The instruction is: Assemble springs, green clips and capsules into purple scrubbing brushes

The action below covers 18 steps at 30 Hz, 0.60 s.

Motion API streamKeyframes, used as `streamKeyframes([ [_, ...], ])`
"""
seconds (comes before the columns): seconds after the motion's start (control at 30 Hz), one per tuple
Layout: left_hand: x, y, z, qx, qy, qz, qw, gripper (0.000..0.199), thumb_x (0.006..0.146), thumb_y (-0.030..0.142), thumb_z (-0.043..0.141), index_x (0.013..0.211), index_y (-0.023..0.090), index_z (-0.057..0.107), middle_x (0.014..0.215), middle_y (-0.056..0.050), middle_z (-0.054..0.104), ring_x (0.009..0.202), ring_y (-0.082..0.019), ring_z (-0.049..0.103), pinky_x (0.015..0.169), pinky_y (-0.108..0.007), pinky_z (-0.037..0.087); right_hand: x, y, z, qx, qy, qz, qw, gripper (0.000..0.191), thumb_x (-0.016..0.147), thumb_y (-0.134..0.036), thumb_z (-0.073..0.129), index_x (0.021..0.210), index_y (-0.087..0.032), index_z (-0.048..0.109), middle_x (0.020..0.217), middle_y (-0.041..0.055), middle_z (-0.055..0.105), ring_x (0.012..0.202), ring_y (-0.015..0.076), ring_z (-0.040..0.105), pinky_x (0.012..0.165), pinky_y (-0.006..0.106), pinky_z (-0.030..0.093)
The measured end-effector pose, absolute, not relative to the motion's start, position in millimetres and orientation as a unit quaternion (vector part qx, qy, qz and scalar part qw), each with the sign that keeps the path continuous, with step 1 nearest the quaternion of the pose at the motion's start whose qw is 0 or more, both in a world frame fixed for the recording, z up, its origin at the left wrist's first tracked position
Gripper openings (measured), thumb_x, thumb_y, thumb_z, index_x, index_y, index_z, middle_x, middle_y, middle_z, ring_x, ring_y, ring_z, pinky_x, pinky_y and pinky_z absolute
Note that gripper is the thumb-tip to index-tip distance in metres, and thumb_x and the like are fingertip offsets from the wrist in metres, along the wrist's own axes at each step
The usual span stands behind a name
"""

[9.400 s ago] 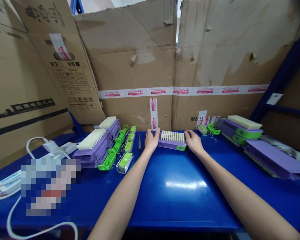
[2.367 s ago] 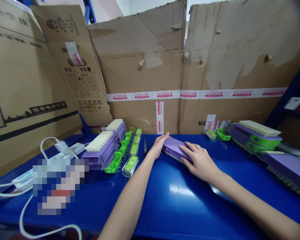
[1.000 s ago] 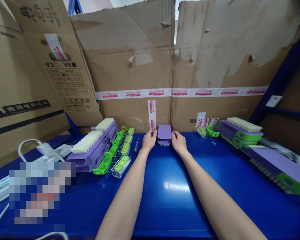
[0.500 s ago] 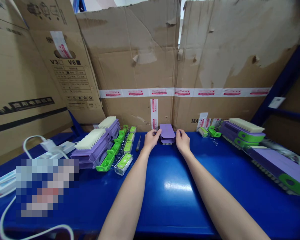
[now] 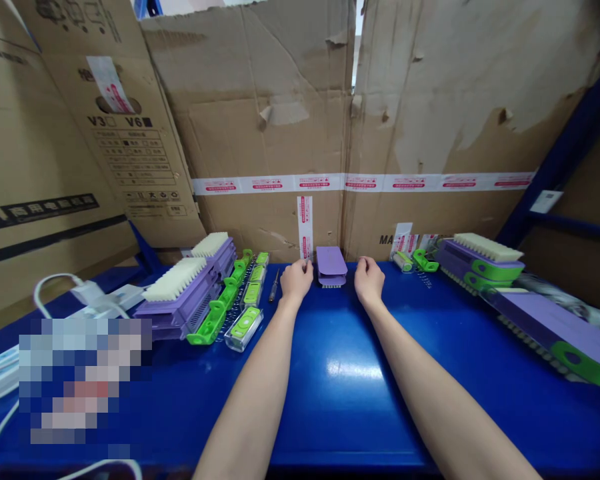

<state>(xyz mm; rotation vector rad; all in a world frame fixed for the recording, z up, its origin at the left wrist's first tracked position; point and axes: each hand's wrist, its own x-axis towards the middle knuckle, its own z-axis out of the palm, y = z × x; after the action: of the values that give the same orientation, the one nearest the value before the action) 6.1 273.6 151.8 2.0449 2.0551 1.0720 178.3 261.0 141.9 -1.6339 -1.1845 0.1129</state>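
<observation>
A purple brush body stands at the back middle of the blue table, its bristles facing down. My left hand is just left of it, fingers curled closed, not touching it. On its other side, a small gap away, my right hand is closed too, with the fingers curled in. Nothing shows in either hand. A small screwdriver lies left of my left hand.
Purple brush parts, green holders, springs and clear-green cases line the left. Green-and-purple brushes sit at the right. Cardboard walls the back. A white power strip with cables lies far left.
Both hands have drawn slightly away from the purple brush body, and their fingers have curled in. The whole view has shifted a little.
</observation>
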Motion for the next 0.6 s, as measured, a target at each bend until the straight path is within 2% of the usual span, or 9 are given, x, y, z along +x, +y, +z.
streamKeyframes([
  [0.17,8.4,268.6,155.1,0.724,0.652,0.222,-0.027,0.033,0.088,0.039,0.037,0.079,0.021,0.063,0.082,-0.009,0.068,0.082,-0.024,0.065,0.067,-0.030,0.043,188.5,256.0,144.7,-0.736,-0.527,-0.124,0.406,0.035,0.084,-0.024,0.038,0.109,-0.014,0.061,0.103,0.0128,0.062,0.097,0.0265,0.051,0.080,0.037,0.032],
  [0.4,7.6,271.4,153.1,0.725,0.661,0.191,-0.027,0.031,0.088,0.038,0.039,0.080,0.022,0.065,0.085,-0.009,0.069,0.084,-0.024,0.065,0.066,-0.029,0.044,223.6,257.2,142.2,-0.730,-0.583,-0.252,0.252,0.032,0.084,-0.023,0.038,0.104,-0.012,0.060,0.101,0.0155,0.057,0.097,0.0287,0.045,0.076,0.039,0.027],
  [0.5,8.2,271.7,152.5,0.728,0.659,0.187,-0.026,0.032,0.087,0.038,0.039,0.081,0.022,0.066,0.087,-0.010,0.069,0.085,-0.025,0.065,0.066,-0.029,0.045,251.1,254.4,142.7,-0.737,-0.579,-0.277,0.210,0.031,0.083,-0.023,0.038,0.101,-0.010,0.060,0.102,0.0175,0.055,0.097,0.0299,0.044,0.077,0.041,0.026],
  [0.6,9.1,271.3,152.6,0.730,0.658,0.183,-0.024,0.031,0.087,0.037,0.039,0.083,0.022,0.066,0.089,-0.010,0.069,0.086,-0.025,0.065,0.067,-0.030,0.046,274.3,252.5,142.1,-0.770,-0.536,-0.272,0.213,0.032,0.082,-0.024,0.039,0.100,-0.009,0.060,0.102,0.0187,0.054,0.098,0.0316,0.043,0.077,0.042,0.027],
])
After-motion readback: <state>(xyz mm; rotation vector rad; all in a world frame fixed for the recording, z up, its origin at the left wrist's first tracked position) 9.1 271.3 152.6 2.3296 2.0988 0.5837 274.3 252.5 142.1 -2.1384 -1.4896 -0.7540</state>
